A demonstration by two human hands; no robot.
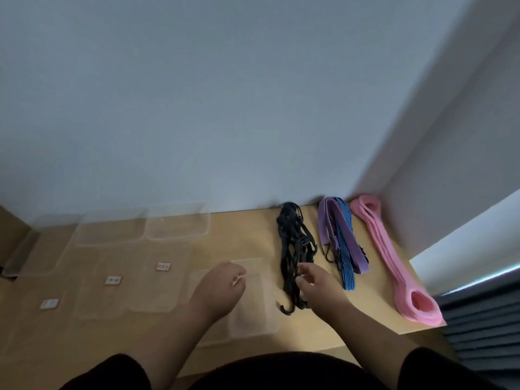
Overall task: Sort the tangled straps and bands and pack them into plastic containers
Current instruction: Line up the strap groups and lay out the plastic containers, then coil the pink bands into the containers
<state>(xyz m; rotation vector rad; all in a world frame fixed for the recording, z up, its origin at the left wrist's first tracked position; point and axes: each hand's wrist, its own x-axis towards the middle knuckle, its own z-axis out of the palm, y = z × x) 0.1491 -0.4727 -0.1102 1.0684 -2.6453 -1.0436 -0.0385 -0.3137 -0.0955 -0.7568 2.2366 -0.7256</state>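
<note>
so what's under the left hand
A clear lid lies flat on the table below the left hand. The hand and forearm cover part of it, so anything lying there is hidden.

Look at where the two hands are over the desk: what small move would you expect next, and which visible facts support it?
Probably the right hand closes on the black straps and lifts them clear. Its fingers are already spread at the bundle's near end, while the left hand hovers holding nothing over a clear lid. The open containers wait at the wall.
</note>
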